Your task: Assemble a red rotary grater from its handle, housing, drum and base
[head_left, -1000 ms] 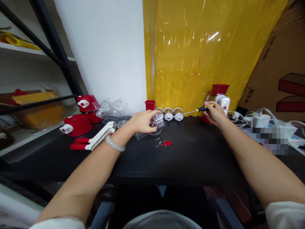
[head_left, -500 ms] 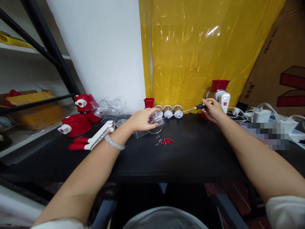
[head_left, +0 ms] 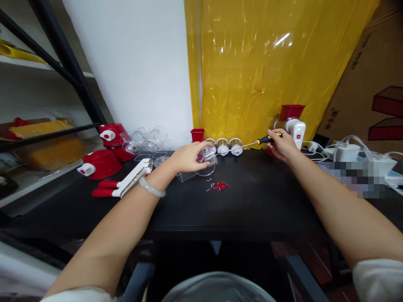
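Note:
My left hand (head_left: 190,157) is closed around a clear plastic housing (head_left: 209,156) held just over the black table, with some red showing inside it. Another clear part (head_left: 185,176) lies beneath that hand. In my right hand (head_left: 281,144) is a screwdriver (head_left: 261,141) with a black and yellow handle, gripped near the handle's end. Its long shaft points left, and the tip is at the right side of the clear housing; whether it touches a screw is too small to tell. Small red pieces (head_left: 222,186) and tiny metal bits (head_left: 209,185) lie on the table in front.
Three metal drum graters (head_left: 236,146) and a red hopper (head_left: 197,134) stand at the back. Red bases (head_left: 100,164), clear housings (head_left: 146,139) and white arms with red handles (head_left: 134,178) are at left. An assembled grater (head_left: 294,126) and white chargers with cables (head_left: 348,151) occupy the right.
Both hands keep almost the same place. The screwdriver's tip has risen slightly at the clear housing, and the whole view has shifted a little.

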